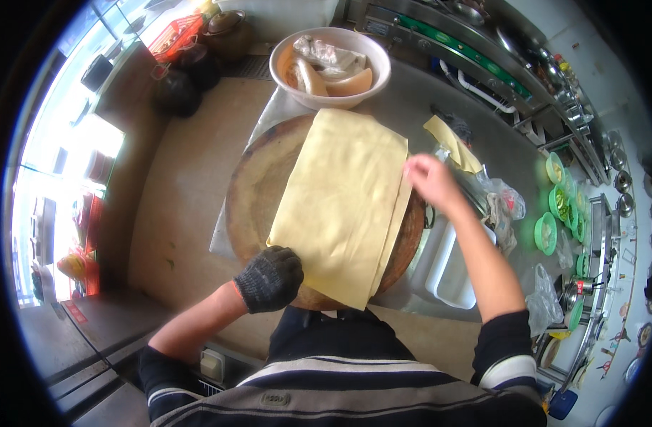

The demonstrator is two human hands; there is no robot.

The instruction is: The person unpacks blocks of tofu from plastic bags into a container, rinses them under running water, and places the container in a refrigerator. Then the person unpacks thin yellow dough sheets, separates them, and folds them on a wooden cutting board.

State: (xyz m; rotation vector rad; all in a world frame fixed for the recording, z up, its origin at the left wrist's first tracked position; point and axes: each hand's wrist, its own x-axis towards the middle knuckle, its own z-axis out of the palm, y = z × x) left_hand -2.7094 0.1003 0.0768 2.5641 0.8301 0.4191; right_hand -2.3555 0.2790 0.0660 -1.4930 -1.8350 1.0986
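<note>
A stack of thin yellow sheets (342, 203), apparently tofu skin, lies across a round wooden chopping block (256, 187). One layer sits slightly offset along the right edge. My left hand (272, 278), in a dark knitted glove, is closed around the stack's near left edge, its fingertips hidden. Bare and slightly blurred, my right hand (430, 179) has its fingertips at the upper right edge of the sheets; whether they pinch it is unclear. A cut yellow strip (452, 144) rests beyond that hand, beside a dark crumpled cloth or glove (454, 125).
Behind the block stands a white basin (331, 99) holding large pale pieces of food. A white rectangular tray (454, 267) and plastic bags (502, 197) lie to the right on the steel table (411, 96). Several green bowls (546, 233) of ingredients stand farther right.
</note>
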